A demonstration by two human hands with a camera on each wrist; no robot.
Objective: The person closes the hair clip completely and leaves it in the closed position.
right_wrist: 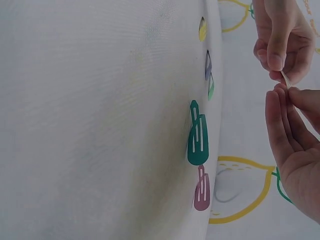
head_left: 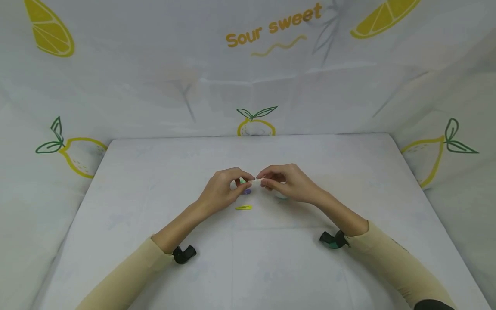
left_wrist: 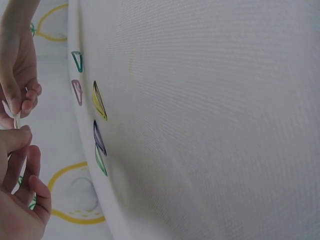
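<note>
Both hands meet over the middle of the table, raised above it. My left hand pinches one end of a slim white hair clip between thumb and fingertips. At its other end, the thumb and fingers of my right hand pinch the same clip. The right wrist view shows the clip nearly edge-on, mostly covered by fingertips. Below the hands lie a yellow snap hair clip, a purple one and a light green one. Under the right hand lie a teal clip and a pink clip.
A white cloth covers the table. White sheeting printed with lemons rises behind and at both sides. Black wrist-camera mounts stick out from the sleeve cuffs, close over the tabletop.
</note>
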